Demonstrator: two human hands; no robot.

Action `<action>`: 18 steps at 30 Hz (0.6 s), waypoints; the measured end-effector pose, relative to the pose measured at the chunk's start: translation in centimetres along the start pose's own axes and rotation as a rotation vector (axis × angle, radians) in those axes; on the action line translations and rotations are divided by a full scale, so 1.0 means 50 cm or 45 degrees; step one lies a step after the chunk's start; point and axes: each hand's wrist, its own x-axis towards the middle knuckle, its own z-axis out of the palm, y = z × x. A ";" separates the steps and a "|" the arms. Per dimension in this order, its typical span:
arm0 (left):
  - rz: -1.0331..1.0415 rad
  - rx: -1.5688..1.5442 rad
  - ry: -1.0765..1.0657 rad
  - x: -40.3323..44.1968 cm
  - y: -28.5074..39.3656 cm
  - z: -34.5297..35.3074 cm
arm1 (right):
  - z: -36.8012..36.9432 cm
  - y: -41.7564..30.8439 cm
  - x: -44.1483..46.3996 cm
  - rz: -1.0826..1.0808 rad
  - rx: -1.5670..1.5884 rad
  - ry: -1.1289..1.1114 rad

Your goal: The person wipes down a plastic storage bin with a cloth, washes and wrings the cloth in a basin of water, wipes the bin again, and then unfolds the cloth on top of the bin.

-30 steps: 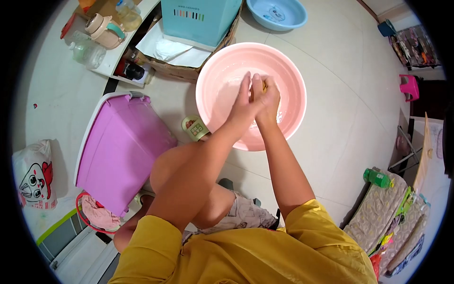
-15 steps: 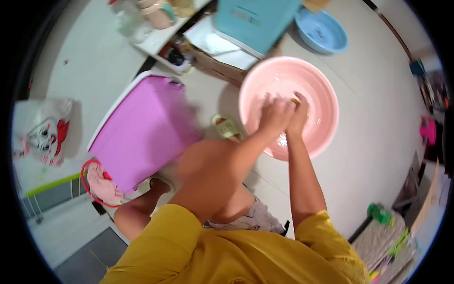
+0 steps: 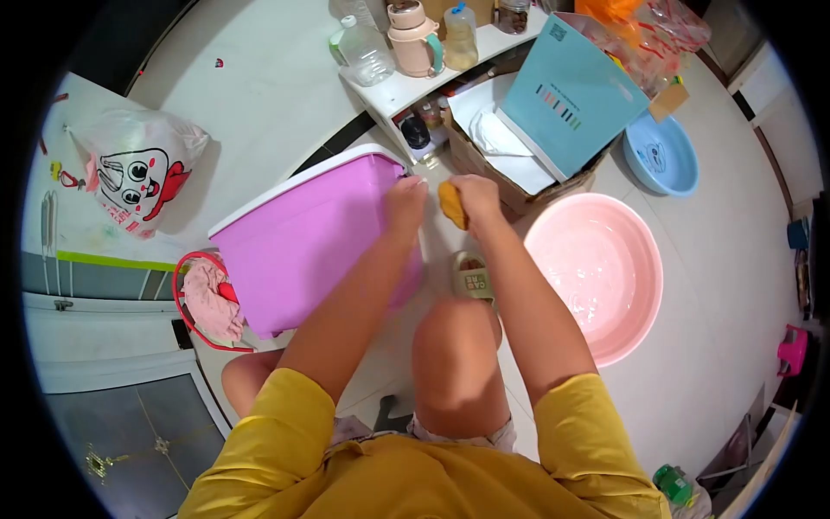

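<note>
My right hand [image 3: 477, 203] is wrapped round a bunched mustard-yellow cloth [image 3: 451, 206], held above the floor between the storage box and the basin. Close to it, my left hand [image 3: 405, 205] is closed at the upper right corner of a purple plastic storage box [image 3: 303, 238] with a white rim; its fingertips are partly hidden. The box stands tilted in view to my left. On my right sits a pink basin [image 3: 641, 298] with clear water in it.
A cardboard box [image 3: 519, 201] holding a teal carton [image 3: 575, 95] stands ahead, with a blue basin [image 3: 683, 164] beside it. Bottles and a pink flask [image 3: 413, 48] top a white shelf [image 3: 380, 97]. A printed plastic bag [image 3: 143, 173] lies left. A green slipper [image 3: 472, 278] is below my hands.
Both hands have left the water in the pink basin and moved left to the purple box. The yellow cloth came out in my right hand. My view has shifted too.
</note>
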 end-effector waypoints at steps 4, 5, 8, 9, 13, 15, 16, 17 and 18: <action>-0.072 0.312 0.001 0.127 -0.039 -0.050 | 0.119 0.038 0.107 0.425 0.176 -0.031; -0.015 0.386 0.038 0.160 -0.059 -0.049 | 0.134 0.075 0.159 0.432 0.172 -0.030; 0.389 0.586 0.181 0.176 -0.099 -0.012 | 0.171 0.154 0.250 0.441 0.043 0.137; 0.742 0.720 0.279 0.180 -0.107 -0.010 | 0.192 0.174 0.269 0.536 0.150 0.131; 0.399 0.713 0.258 0.174 -0.086 -0.007 | 0.226 0.242 0.327 0.747 0.386 0.002; 0.292 0.721 0.281 0.183 -0.095 -0.007 | 0.243 0.290 0.362 0.896 0.469 -0.044; 0.220 0.721 0.312 0.184 -0.090 -0.005 | 0.255 0.305 0.382 1.013 0.560 -0.108; 0.217 0.726 0.308 0.188 -0.090 -0.006 | 0.277 0.337 0.413 1.017 0.565 -0.105; 0.247 0.758 0.279 0.198 -0.098 -0.009 | 0.306 0.391 0.456 1.003 0.419 -0.187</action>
